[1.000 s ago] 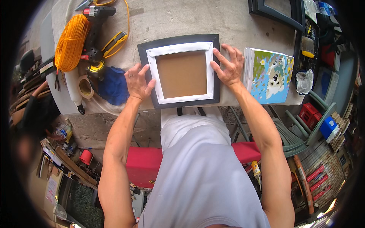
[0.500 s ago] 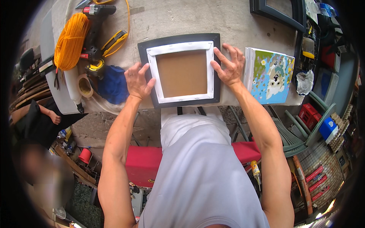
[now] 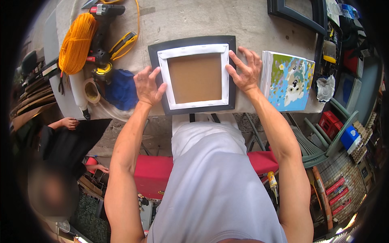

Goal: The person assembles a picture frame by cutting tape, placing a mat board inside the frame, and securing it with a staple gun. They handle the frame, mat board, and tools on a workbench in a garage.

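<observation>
A black picture frame (image 3: 199, 109) lies face down on the cloth-covered table in front of me. Inside it sits a stretched canvas (image 3: 190, 50), back side up, its white cloth folded over the bars around a brown middle. At the frame's left side rests my left hand (image 3: 149, 86), fingers spread, fingertips against the edge. My right hand (image 3: 245, 73) touches the opposite side with thumb and forefinger reaching over the black border toward the white canvas edge; its other fingers are spread too. Neither hand grips the frame. What faces the table is hidden.
Left lie an orange rope coil (image 3: 77, 44), a cordless power tool (image 3: 101, 32), a utility knife (image 3: 123, 44), a tape measure (image 3: 103, 72), a tape roll (image 3: 92, 91) and blue cloth (image 3: 121, 90). Right are stacked painted canvases (image 3: 292, 83) and black frames (image 3: 298, 16). A person (image 3: 65, 141) stands at left.
The person at left has shifted toward the table and to the right, and a second hand of theirs now shows. My hands and the frame stay essentially where they were.
</observation>
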Demonstrator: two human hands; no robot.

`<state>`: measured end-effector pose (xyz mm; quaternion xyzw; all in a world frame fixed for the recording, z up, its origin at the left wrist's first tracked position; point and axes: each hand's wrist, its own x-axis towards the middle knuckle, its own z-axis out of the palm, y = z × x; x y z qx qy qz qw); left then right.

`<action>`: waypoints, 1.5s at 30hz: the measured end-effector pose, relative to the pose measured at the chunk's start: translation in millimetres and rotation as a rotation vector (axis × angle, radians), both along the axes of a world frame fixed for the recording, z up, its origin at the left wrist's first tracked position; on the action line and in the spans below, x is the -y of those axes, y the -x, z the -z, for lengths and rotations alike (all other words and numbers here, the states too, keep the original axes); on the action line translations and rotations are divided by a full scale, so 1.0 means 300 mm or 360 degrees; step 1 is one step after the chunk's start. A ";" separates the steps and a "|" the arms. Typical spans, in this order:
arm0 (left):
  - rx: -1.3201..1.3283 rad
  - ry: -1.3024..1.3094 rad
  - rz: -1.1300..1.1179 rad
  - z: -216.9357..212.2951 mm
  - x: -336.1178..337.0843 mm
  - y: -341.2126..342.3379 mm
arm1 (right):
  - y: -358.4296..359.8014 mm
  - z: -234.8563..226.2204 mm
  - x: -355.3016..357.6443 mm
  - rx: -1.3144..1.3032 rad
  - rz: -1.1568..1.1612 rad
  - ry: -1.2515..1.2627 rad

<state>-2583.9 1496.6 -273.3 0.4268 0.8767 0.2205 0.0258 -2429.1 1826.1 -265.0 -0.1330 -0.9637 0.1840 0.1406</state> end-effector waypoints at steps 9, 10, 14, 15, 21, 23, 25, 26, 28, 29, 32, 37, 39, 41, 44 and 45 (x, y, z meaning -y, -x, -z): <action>-0.0011 0.0007 0.0002 0.000 -0.006 0.002 | 0.003 -0.006 -0.002 0.0001 0.0007 0.0016; -0.0015 0.0009 0.0004 0.002 -0.005 0.002 | 0.003 -0.006 -0.001 0.0003 0.0009 0.0020; -0.0004 0.0012 -0.0005 0.002 -0.001 -0.004 | -0.001 -0.006 -0.001 0.0021 0.0008 0.0050; 0.0002 0.0015 -0.0006 -0.001 0.002 -0.007 | -0.004 -0.010 0.001 0.0035 0.0003 0.0073; 0.0013 0.0040 -0.0017 0.005 0.018 -0.004 | -0.003 -0.016 0.011 0.0019 0.0009 0.0118; 0.0015 -0.0011 0.0008 0.013 0.001 0.008 | -0.001 -0.023 0.006 0.0006 0.0027 0.0100; 0.0011 0.0006 0.0000 0.009 0.018 0.009 | 0.004 -0.019 0.008 -0.0019 0.0033 0.0116; -0.0019 0.0005 0.0008 0.014 0.020 0.009 | 0.002 0.003 0.006 -0.0053 0.0051 0.0070; 0.0013 0.0045 -0.0024 0.025 0.043 0.002 | 0.011 -0.006 0.001 -0.0069 0.0032 0.0066; 0.0027 0.0029 -0.0010 0.024 0.042 0.005 | 0.008 -0.007 0.000 -0.0094 0.0046 0.0063; 0.0065 0.0024 0.0034 0.025 0.039 0.019 | -0.010 0.001 -0.007 -0.0149 0.0096 0.0112; 0.0107 0.0012 0.0042 0.037 0.025 0.022 | -0.036 0.040 0.008 -0.0219 0.0137 0.0147; 0.0069 0.0022 0.0090 0.037 0.015 0.022 | -0.033 0.050 0.004 -0.0154 0.0129 0.0235; 0.0035 0.0044 0.0069 0.025 0.018 0.018 | -0.007 0.032 0.013 -0.0029 0.0133 0.0363; 0.0152 -0.0130 0.0251 0.013 0.013 0.044 | 0.016 -0.003 0.076 0.0227 0.0355 0.0337; 0.0187 0.0014 0.0283 0.032 0.030 0.081 | 0.000 0.032 0.141 0.0152 0.0624 0.0321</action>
